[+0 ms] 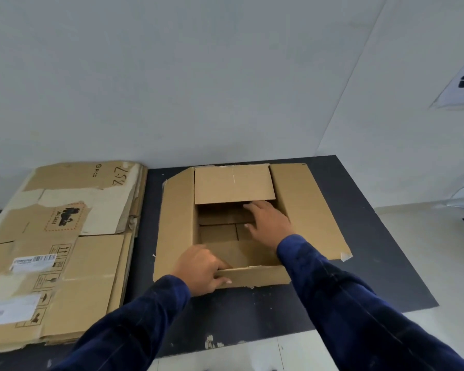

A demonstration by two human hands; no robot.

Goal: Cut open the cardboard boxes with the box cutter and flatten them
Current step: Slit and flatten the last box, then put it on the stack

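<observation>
Dark surface (373, 263) carries open cardboard box (306, 204) at centre, flaps splayed outward. Stack of flattened boxes (86, 263) lies just left of it. Left grip (201, 269) clenched on box's near flap, pinching its edge. Right grip (271, 220) released, fingers straight, reaching inside box under far flap.

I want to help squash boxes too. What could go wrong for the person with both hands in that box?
The left hand pinches the front flap; its ragged edge might give a paper cut. The right hand reaches down inside the box, so it could get squeezed if the sides fold in suddenly.
</observation>
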